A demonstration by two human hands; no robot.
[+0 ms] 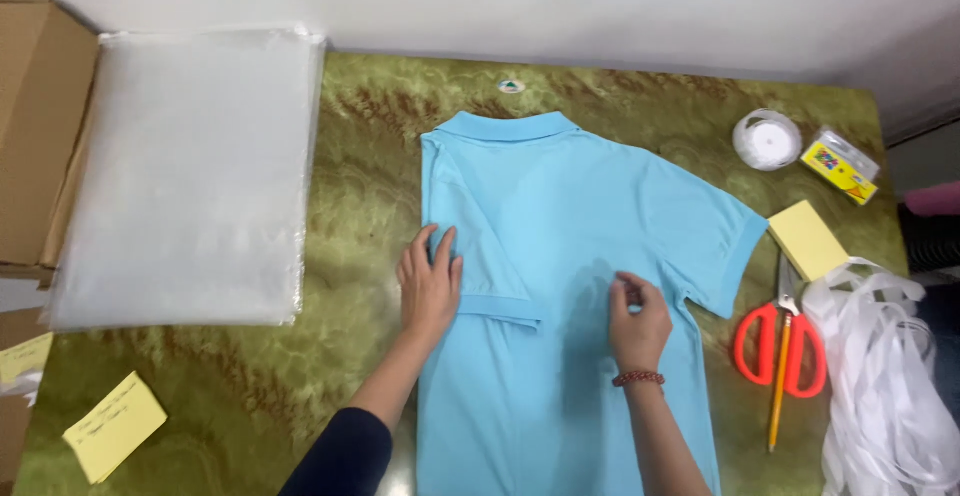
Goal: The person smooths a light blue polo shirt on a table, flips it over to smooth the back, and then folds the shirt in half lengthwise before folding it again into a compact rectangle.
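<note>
Two hands work a light-blue polo shirt (560, 256) on the tabletop (330, 206): left hand (430, 286) flat, fingers released, pinning the folded sleeve; right hand (638, 321) pinching fabric, best pulled taut.

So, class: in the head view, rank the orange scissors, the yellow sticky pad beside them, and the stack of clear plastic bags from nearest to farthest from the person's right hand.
Measured from the right hand:
1. Orange scissors, just to its right.
2. Yellow sticky pad, farther right and up the table.
3. Stack of clear plastic bags, far across at the table's left.
</note>
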